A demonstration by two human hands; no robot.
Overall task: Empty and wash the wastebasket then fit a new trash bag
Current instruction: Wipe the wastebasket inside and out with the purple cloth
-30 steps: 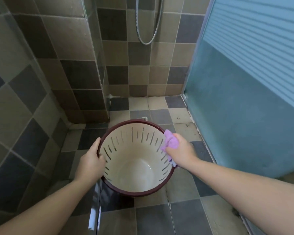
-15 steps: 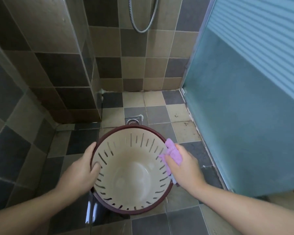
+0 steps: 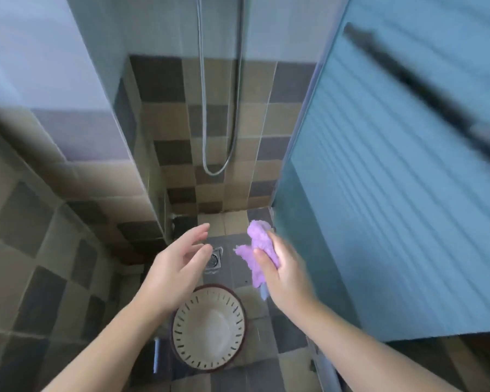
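Wastebasket (image 3: 208, 326) stands upright on tiled floor (image 3: 266, 346), untouched, below both hands; left hand (image 3: 178, 267) empty, fingers extended; right hand (image 3: 283, 274) grips purple cloth (image 3: 256, 250); risk, judged: wet floor, unheld basket could tip if knocked; cloth may drip.

No writing, label, brand or number can be read anywhere in this view. The picture is rather blurred, so small print, if any, may simply be lost.
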